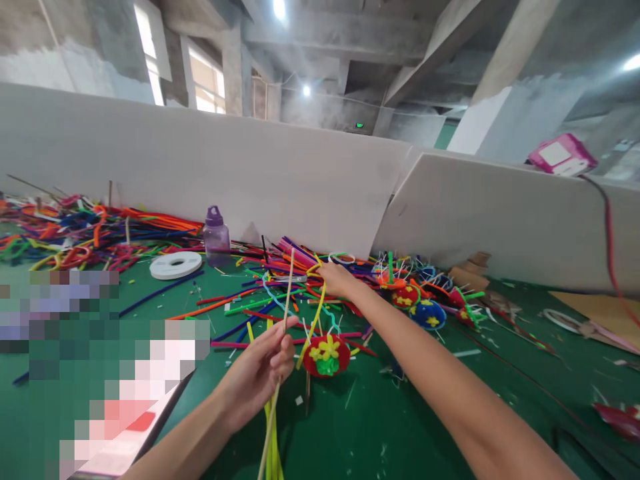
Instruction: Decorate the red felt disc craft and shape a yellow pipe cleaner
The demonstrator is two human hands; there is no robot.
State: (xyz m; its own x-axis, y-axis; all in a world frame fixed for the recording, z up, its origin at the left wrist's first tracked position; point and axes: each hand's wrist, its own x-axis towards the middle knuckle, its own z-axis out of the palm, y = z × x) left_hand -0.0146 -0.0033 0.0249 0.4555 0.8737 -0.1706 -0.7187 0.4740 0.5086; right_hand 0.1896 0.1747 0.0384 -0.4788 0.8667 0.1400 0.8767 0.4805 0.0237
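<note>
My left hand (267, 363) is closed around a thin wooden stick (289, 287), which stands tilted, its lower end running down past the hand. Farther forward, my right hand (337, 279) reaches over the pile, its fingers pinched at the upper end of a yellow pipe cleaner (321, 307). That pipe cleaner hangs down beside my left hand. Just right of it lies a red fuzzy oval (340, 360) with yellow flowers and a green centre. Several yellow-green pipe cleaners (274, 433) lie below my left hand. Fingertips of the right hand are partly hidden.
Loose coloured pipe cleaners (155, 223) heap along the white partition (280, 173). A purple bottle (216, 240) and a white tape roll (176, 265) stand at left. Finished-looking flowered ovals, one blue (428, 315), lie at right. A pink device (563, 155) with a cable tops the partition.
</note>
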